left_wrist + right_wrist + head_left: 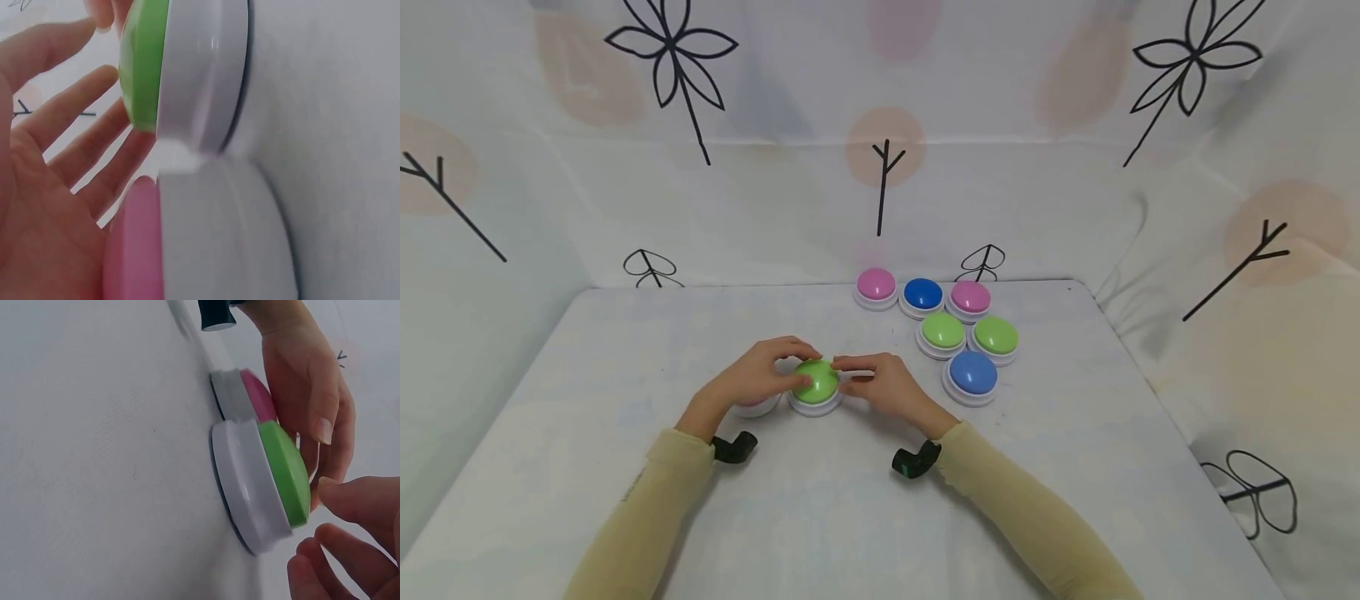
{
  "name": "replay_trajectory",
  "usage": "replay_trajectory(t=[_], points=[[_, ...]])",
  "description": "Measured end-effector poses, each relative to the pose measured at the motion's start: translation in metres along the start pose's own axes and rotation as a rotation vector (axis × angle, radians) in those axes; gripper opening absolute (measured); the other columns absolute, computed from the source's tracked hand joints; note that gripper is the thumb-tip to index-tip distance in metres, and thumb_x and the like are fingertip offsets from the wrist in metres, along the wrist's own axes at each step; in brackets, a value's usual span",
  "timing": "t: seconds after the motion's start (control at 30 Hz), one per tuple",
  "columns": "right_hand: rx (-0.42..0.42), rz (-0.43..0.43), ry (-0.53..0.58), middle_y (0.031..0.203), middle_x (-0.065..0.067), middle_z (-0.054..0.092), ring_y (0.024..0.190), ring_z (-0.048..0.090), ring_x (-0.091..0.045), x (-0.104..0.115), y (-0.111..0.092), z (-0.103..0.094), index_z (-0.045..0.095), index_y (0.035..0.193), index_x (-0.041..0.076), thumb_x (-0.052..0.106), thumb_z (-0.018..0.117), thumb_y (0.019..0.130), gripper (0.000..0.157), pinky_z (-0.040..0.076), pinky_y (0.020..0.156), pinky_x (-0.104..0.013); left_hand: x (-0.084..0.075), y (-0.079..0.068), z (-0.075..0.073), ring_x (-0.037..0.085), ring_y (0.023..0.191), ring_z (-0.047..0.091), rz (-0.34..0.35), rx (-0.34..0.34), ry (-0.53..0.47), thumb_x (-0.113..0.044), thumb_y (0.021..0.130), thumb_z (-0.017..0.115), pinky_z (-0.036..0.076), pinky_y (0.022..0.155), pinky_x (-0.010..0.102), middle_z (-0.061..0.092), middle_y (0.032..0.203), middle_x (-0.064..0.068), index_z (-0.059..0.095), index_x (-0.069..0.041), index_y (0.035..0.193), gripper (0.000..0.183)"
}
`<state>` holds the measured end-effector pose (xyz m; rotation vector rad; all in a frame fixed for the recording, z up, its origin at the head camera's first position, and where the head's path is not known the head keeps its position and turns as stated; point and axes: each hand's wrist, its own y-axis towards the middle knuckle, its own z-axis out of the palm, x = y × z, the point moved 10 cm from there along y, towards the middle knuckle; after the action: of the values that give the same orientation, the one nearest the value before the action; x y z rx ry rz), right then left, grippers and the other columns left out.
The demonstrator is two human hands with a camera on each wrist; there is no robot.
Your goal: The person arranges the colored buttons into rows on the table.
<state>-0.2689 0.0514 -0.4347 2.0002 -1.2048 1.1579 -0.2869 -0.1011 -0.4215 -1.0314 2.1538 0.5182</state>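
Note:
A green push button (817,385) with a round white base sits on the white table between both hands. My left hand (762,372) reaches over its left side, thumb in front and fingers behind, the fingertips at the green dome. On the other side is my right hand (887,387), its thumb and fingertips close to the dome's right edge; contact is hard to tell. In the left wrist view the fingers (84,140) look extended and spread. A pink push button (134,250) stands beside the green one, under my left hand and mostly hidden in the head view.
To the right, several more push buttons stand grouped: pink ones (876,285) and a blue one (922,294) at the back, green ones (943,331) in the middle, and another blue one (973,373) in front. A patterned cloth (790,192) surrounds the table (820,517).

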Motion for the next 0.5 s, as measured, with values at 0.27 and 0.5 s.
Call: replay_trajectory(t=[0.27,0.5], points=[[-0.073,0.013,0.025,0.133,0.004,0.064,0.123,0.058,-0.017,-0.005,-0.008,-0.026,0.069,0.129,0.013,0.013,0.073,0.092,0.038,0.051,0.096,-0.034,-0.016,0.016,0.010,0.017,0.117,0.057,0.075,-0.030,-0.035,-0.029,0.094,0.070,0.040,0.106,0.049,0.066,0.122,0.003,0.067,-0.011,0.126,0.037],[-0.155,0.039,0.069,0.133,0.000,0.064,0.122,0.060,-0.025,-0.014,-0.021,-0.056,0.068,0.129,0.008,0.011,0.072,0.092,0.037,0.049,0.099,-0.039,-0.035,0.037,0.028,0.016,0.114,0.057,0.090,0.001,-0.067,-0.030,0.094,0.070,0.043,0.105,0.046,0.065,0.124,0.006,0.066,-0.008,0.127,0.040]])
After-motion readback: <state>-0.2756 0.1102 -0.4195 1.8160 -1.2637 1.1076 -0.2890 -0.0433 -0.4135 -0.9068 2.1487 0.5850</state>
